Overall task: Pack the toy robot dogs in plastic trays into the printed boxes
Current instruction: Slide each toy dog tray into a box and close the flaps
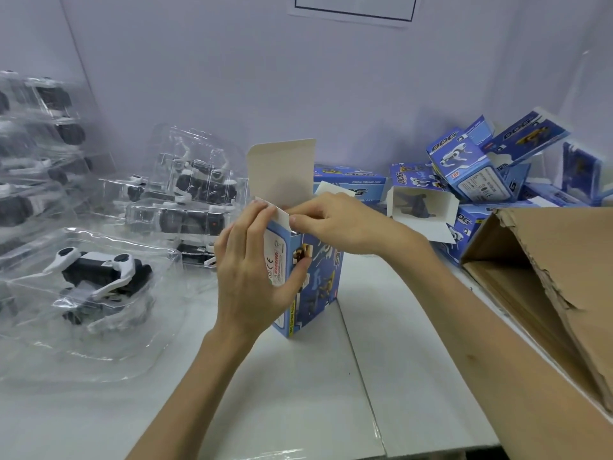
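A blue printed box (318, 287) stands upright on the white table, its top lid flap (282, 171) raised. My left hand (252, 277) grips the box's left side, fingers up at a small white side flap, thumb on the front. My right hand (335, 220) pinches a flap at the box's top opening. What is inside the box is hidden. A black-and-white toy robot dog in a clear plastic tray (99, 280) lies on the table to the left.
More trayed dogs are piled behind (192, 194) and stacked at the far left (36, 144). Several blue printed boxes (471, 167) lie heaped at the back right. A brown cardboard carton (547, 277) lies open on its side at the right.
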